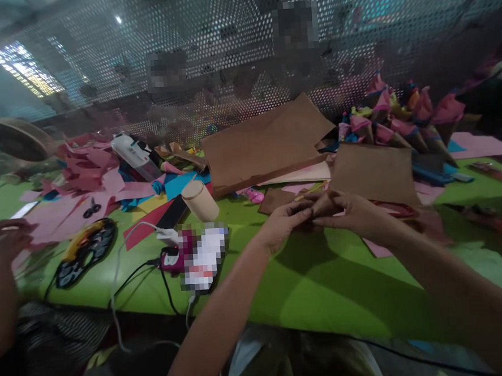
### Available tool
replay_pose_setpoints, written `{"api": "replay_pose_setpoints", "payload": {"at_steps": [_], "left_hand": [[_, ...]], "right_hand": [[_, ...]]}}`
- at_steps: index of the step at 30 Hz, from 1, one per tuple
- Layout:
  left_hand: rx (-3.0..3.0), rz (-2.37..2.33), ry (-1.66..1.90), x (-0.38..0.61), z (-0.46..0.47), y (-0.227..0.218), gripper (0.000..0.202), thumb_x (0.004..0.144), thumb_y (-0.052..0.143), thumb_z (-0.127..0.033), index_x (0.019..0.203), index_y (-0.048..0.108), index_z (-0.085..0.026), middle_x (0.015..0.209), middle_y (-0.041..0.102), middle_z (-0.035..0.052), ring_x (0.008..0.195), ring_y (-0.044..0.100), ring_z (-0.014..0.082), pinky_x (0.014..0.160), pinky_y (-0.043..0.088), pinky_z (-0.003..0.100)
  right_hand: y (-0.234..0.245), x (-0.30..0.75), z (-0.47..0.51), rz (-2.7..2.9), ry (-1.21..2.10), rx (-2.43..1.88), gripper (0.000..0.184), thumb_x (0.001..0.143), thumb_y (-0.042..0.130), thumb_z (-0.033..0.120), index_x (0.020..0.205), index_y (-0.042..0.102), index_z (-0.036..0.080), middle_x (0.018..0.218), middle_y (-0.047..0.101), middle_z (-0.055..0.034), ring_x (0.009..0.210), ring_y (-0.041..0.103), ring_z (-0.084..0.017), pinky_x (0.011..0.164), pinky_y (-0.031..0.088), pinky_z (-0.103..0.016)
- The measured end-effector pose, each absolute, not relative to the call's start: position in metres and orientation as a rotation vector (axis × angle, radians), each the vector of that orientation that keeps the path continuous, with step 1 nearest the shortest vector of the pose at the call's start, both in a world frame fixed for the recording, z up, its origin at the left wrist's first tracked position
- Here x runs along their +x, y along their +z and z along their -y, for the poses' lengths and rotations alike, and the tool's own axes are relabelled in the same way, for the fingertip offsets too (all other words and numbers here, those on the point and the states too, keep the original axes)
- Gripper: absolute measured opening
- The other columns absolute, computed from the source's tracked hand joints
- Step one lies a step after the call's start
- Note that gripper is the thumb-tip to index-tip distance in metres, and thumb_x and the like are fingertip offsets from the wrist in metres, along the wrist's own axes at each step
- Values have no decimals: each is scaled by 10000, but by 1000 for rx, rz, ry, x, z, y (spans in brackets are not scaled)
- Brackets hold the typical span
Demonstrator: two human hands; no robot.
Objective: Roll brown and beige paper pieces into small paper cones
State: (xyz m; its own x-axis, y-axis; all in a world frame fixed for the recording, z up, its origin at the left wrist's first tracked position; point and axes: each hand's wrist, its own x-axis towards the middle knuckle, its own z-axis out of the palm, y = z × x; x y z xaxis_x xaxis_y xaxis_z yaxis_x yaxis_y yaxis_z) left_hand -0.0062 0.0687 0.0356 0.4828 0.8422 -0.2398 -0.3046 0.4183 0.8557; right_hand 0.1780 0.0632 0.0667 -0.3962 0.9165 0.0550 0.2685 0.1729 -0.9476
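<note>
My left hand (284, 223) and my right hand (354, 214) meet over the green table (316, 286), both pinching a small brown paper piece (320, 206) that looks rolled into a cone. The fingers of both hands are closed on it. A brown paper sheet (371, 174) lies just behind my right hand. A larger stack of brown sheets (265, 139) lies farther back in the middle.
Finished paper cones (400, 119) are piled at the back right. Pink paper scraps (88, 164), scissors (91, 209), a glue gun (134, 152), a tape roll (199, 201), a phone with cables (195, 256) and a mask (87, 249) lie left. Another person's hand (2, 248) is at the far left.
</note>
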Motion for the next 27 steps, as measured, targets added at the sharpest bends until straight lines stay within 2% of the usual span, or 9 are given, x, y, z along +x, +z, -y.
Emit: {"api": "replay_pose_setpoints", "payload": {"at_steps": [8,12,19,22,27], "left_hand": [[916,-736,805,-1,-66,37,654,543,926,-536,1019,739,-129,872,706,51,700,611,114,669,499,257],[875,-760,827,-3,-65,37,619,529,911,-590,893,735,-121,781,710,49,668,634,131,630,519,258],[790,-788,819,-7,-65,37,470,647,887,-500,821,712,-100,728,726,64,606,657,138,643,551,278],[788,-762,817,-7,-64,36,467,654,886,-491,852,717,-103,752,737,73,641,673,148,697,559,291],[797,-727,800,-4,-61,33,562,564,924,-523,874,712,-105,748,732,55,651,673,146,773,554,317]], "right_hand": [[65,183,-58,1588,1339,-1127,423,579,856,635,692,769,238,1046,738,-82,1203,604,-344,1058,454,-517],[67,185,-59,1524,1323,-1161,419,581,855,643,708,782,250,1059,724,-78,1168,618,-328,1006,497,-504],[62,185,-59,1498,1432,-1161,427,639,823,651,816,816,263,942,761,-72,1006,684,-293,973,521,-494],[61,185,-57,1512,1449,-1169,386,673,822,613,860,818,276,964,766,-75,1071,670,-312,971,521,-490],[61,183,-57,1515,1366,-1195,433,584,846,661,748,799,263,915,746,-88,1177,617,-360,976,510,-504]]}}
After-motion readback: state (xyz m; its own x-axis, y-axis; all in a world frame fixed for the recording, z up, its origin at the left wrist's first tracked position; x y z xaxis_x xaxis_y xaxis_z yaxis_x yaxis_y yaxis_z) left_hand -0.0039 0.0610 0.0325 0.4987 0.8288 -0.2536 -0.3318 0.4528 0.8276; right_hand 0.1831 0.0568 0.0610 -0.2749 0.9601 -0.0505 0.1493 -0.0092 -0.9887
